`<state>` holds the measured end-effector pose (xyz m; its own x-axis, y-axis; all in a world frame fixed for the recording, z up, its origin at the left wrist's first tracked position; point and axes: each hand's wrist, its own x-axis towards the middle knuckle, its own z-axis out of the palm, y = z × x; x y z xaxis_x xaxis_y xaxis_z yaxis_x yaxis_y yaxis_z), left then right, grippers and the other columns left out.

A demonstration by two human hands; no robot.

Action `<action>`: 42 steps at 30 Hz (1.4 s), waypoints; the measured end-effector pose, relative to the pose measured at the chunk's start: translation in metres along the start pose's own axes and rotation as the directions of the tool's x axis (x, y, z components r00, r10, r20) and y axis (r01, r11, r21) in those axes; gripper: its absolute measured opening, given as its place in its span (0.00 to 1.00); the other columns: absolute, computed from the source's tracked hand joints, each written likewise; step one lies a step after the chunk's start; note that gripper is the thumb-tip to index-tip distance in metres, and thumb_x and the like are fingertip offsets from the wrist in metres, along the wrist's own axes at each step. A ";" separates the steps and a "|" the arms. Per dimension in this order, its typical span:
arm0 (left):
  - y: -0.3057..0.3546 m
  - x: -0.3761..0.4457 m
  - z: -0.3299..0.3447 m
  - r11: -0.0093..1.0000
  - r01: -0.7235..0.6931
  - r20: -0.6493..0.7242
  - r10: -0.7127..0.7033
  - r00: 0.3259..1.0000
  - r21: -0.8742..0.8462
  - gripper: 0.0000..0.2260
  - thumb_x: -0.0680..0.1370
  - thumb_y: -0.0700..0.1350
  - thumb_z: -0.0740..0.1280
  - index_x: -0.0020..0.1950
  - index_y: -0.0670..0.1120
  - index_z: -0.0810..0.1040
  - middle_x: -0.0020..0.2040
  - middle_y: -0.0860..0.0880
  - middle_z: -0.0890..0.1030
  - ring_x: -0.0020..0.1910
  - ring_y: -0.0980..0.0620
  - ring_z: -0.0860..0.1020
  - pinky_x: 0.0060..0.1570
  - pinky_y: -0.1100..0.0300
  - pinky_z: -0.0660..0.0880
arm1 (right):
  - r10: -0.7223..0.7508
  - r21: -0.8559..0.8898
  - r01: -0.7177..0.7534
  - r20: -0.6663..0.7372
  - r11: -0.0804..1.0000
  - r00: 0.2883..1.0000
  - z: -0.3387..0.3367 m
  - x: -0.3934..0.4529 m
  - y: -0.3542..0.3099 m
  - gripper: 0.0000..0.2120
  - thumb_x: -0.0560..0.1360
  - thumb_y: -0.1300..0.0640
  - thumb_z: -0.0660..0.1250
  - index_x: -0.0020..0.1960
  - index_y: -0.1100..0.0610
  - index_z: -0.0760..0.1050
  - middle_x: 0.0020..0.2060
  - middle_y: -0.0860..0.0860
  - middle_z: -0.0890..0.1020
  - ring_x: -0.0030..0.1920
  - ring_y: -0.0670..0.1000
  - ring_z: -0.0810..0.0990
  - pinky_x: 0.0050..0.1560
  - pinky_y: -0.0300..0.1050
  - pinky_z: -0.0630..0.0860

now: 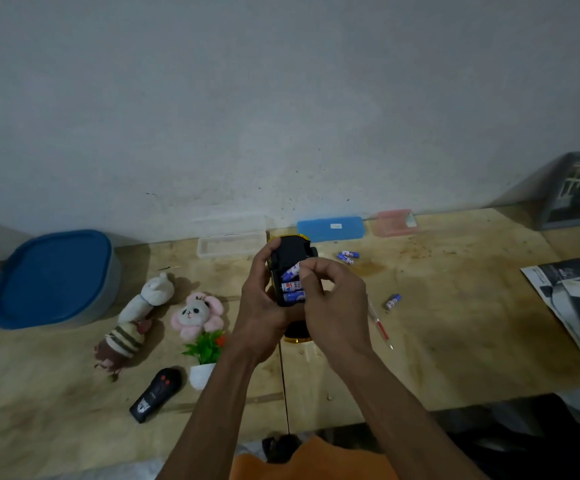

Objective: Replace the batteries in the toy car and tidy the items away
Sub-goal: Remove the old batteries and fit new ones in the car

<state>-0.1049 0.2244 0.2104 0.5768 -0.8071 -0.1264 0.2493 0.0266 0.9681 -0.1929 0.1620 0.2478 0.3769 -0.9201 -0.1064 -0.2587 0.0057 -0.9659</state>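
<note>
While the toy car is held upside down above the tabletop, the left hand is wrapped around its side and the right hand has its fingers pinched on the top battery in the open bay. The car looks light and rigid, best gripped by its sides. Spare batteries lie at 2 o'clock, the remote at 7 o'clock.
</note>
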 end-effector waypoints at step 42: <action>0.007 0.043 0.024 0.984 0.135 0.144 -0.118 0.982 -0.113 0.48 0.60 0.21 0.73 0.75 0.52 0.68 0.63 0.44 0.80 0.59 0.37 0.81 0.53 0.42 0.82 | -0.202 -0.256 0.913 0.923 0.317 0.328 -0.050 0.119 -0.033 0.08 0.81 0.60 0.58 0.54 0.51 0.74 0.50 0.44 0.69 0.44 0.50 0.73 0.42 0.48 0.76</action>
<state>-0.0969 0.1763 0.2173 0.4251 -0.8811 -0.2073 0.4110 -0.0162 0.9115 -0.1840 0.0332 0.2788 0.9967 0.0581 -0.0573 0.0350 -0.9387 -0.3429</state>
